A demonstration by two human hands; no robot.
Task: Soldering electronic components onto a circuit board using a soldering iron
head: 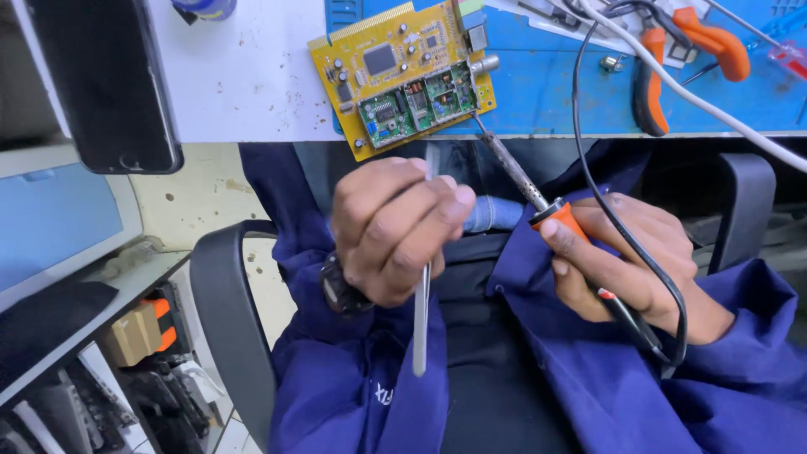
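Soldering in hand: right hand (630, 265) grips orange-handled soldering iron (538, 200), tip at edge of yellow circuit board (402, 77) on worktop (244, 76); left hand (393, 227) pinches thin silvery solder strip (421, 319); next move likely needs steady feeding onto joint

yellow circuit board (402, 76) at twelve o'clock, dotted with green patches and silver bits, lying half on a blue mat (546, 92), half on white tabletop (244, 76). orange collar and black cord on the soldering iron (551, 220) at three o'clock. a pale silvery strip (420, 319) at centre. orange-handled pliers (672, 59) at one o'clock, deep blue sleeves (353, 395) below, a glossy black phone (105, 80) at ten o'clock.
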